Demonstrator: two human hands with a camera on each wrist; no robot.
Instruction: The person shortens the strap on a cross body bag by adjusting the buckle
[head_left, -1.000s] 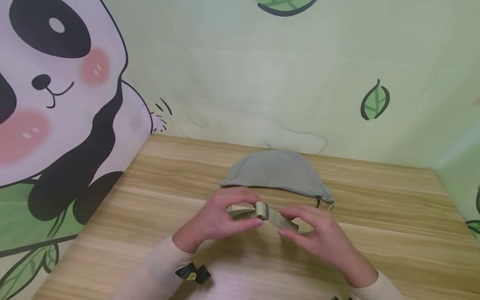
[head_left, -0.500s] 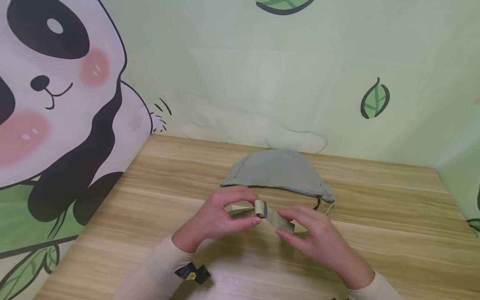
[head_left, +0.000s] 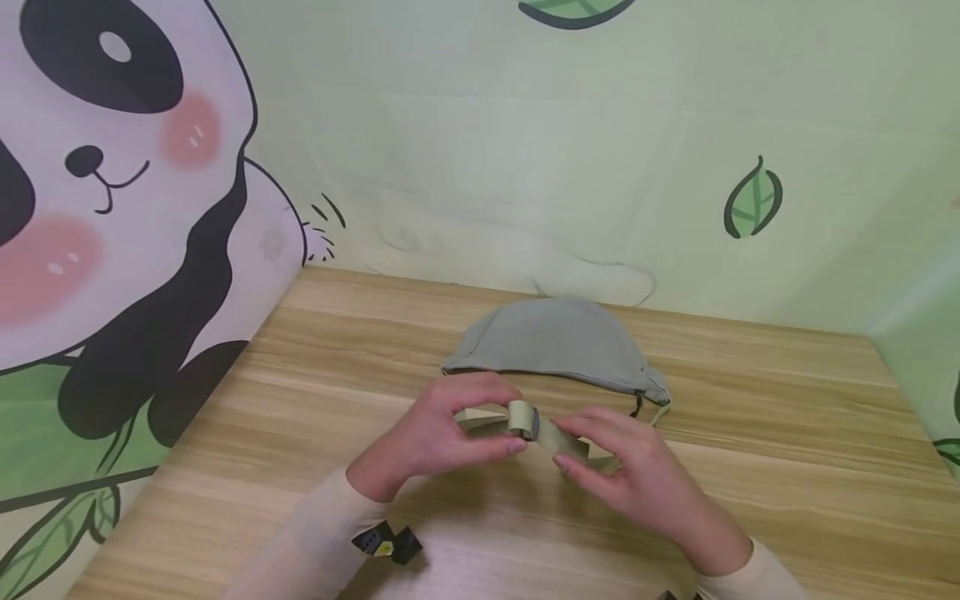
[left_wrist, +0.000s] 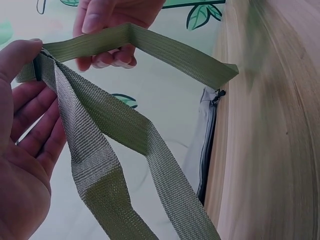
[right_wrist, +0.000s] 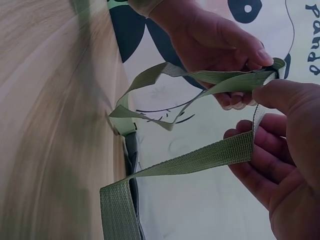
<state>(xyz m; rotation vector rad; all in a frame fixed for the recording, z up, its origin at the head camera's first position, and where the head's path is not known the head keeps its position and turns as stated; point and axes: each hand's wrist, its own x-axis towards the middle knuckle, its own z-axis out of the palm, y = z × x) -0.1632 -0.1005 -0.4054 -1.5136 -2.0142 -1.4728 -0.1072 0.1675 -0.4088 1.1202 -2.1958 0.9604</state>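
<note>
A grey half-moon waist bag (head_left: 551, 337) lies at the back middle of the table, its zipped edge towards me. In front of it, both hands hold its olive webbing strap (head_left: 561, 440) above the wood. My left hand (head_left: 427, 429) pinches the strap between thumb and fingers at a dark slider buckle (head_left: 535, 423), where the webbing is folded into a small loop. Just right of the buckle, my right hand (head_left: 645, 471) pinches the webbing between thumb and forefinger. Bent lengths of strap (left_wrist: 180, 57) hang down from the hands in the left wrist view.
The wooden table (head_left: 787, 492) meets a pale green wall (head_left: 480, 167) behind the bag and a panda picture (head_left: 150, 208) on the left. A small black device (head_left: 386, 543) sits at the left wrist. A dark zip cord (head_left: 637, 406) trails from the bag's right corner.
The right hand has shifted slightly left towards the buckle, and the strap between the hands has bent a little more. The left hand and the bag stay almost where they were.
</note>
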